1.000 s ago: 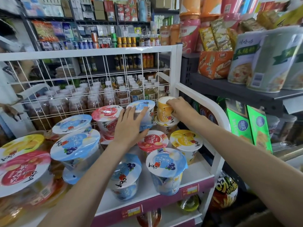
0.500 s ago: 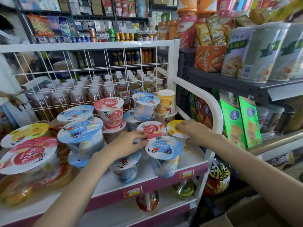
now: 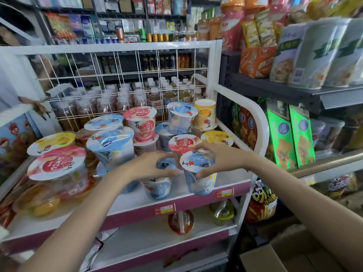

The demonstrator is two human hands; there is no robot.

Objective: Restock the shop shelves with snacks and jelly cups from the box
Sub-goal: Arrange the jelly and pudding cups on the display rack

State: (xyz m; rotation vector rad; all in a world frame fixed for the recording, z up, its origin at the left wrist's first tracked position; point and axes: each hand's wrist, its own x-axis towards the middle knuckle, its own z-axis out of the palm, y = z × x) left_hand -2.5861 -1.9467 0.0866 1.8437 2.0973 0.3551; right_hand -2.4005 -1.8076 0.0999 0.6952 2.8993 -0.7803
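Since both hands (image 3: 149, 165) left back cups | gripping front jelly cups (image 3: 198, 173)

Nothing fully legible: dark brush-style lettering on the round foil lids of the plastic jelly cups (image 3: 197, 160), large yellow characters on a black-and-orange crisp bag (image 3: 262, 201), small blurred yellow price tags (image 3: 165, 209) on the pink shelf edge

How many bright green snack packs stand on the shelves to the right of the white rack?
2. One green pack and a second green pack stand upright side by side under the dark shelf. More may be hidden behind them.
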